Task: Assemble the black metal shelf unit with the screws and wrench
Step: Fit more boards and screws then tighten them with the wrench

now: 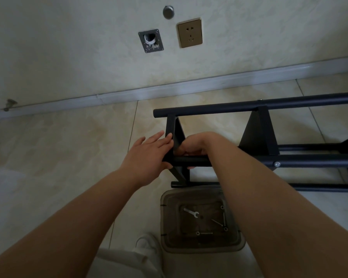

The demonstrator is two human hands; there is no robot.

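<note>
The black metal shelf unit (257, 135) lies on its side on the tiled floor, its tubes running off to the right. My left hand (149, 155) presses with straight fingers against the end shelf panel (174, 133) at the unit's left end. My right hand (193, 145) curls round the near tube (191, 161) just beside that panel; its fingertips are hidden behind the panel. A silver screw head (277, 164) shows on the near tube further right. A small silver wrench (191, 212) and several long screws (217, 222) lie in a clear plastic box (169, 197) below the unit.
The wall with a baseboard (129, 95) runs behind the shelf, bearing a gold socket (189, 33) and an open wall fitting (150, 41). My white shoe (147, 245) and light trouser leg are at the bottom, left of the box.
</note>
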